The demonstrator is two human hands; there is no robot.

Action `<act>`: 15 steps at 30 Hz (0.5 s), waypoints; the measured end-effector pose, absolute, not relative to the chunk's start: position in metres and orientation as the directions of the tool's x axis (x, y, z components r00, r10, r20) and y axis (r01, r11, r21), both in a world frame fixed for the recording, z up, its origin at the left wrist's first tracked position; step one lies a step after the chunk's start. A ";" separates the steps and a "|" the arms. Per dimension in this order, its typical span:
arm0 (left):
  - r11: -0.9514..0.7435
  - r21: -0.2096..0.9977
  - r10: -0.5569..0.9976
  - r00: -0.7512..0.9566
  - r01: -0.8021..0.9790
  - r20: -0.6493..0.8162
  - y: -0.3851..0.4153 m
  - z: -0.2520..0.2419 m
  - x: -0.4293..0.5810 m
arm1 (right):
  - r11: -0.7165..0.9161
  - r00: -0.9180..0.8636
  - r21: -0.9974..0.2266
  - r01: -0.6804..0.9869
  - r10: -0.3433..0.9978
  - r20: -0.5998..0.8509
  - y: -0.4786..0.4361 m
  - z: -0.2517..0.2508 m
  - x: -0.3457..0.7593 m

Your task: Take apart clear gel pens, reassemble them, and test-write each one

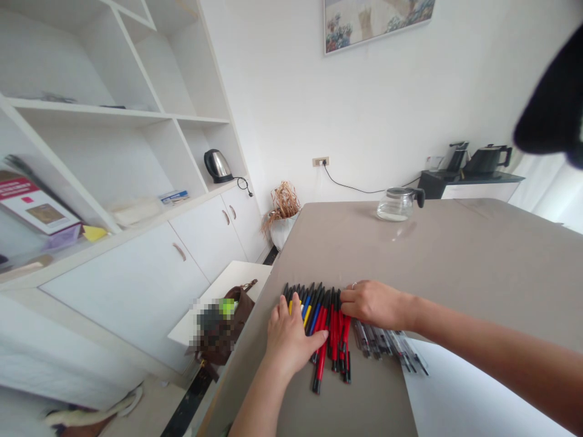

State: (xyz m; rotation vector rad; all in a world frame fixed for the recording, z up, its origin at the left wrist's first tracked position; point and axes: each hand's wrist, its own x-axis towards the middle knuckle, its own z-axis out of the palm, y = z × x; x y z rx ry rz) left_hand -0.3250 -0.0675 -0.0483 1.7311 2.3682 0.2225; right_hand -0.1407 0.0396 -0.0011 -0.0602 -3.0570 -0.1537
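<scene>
A row of pens lies side by side on the brown table, black-ended, with blue and yellow pens (pixel 311 312) to the left and red pens (pixel 334 340) to the right. My left hand (pixel 291 341) rests flat over the left part of the row, its fingers spread and the thumb reaching across toward the red pens. At the upper end of the red pens, my right hand (pixel 372 301) has its fingers curled in on a red pen; the fingertips are partly hidden. Several clear pens (pixel 380 341) lie below the right wrist, their lower ends near a white sheet (pixel 460 376).
A glass pot (pixel 395 204) stands at the table's (pixel 483 255) far side. Beyond it, a black kettle (pixel 488 160) sits on a dark cabinet. Left of the table are a low white stand (pixel 232 276) with a brown bag (pixel 241 312), and shelves holding a steel kettle (pixel 220 166).
</scene>
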 end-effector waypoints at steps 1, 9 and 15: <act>0.308 0.234 0.951 -0.302 0.922 -0.061 -0.067 -0.050 -0.325 | 0.993 -0.995 0.115 0.041 0.030 0.095 0.039 0.001 -0.141; 0.289 0.207 0.954 -0.299 0.935 0.017 -0.065 -0.051 -0.322 | 0.986 -0.971 -0.007 0.164 0.163 0.177 0.003 0.001 -0.159; 0.279 0.213 0.955 -0.294 0.937 0.046 -0.063 -0.048 -0.329 | 0.983 -0.955 -0.091 0.162 0.179 0.235 -0.055 -0.026 -0.175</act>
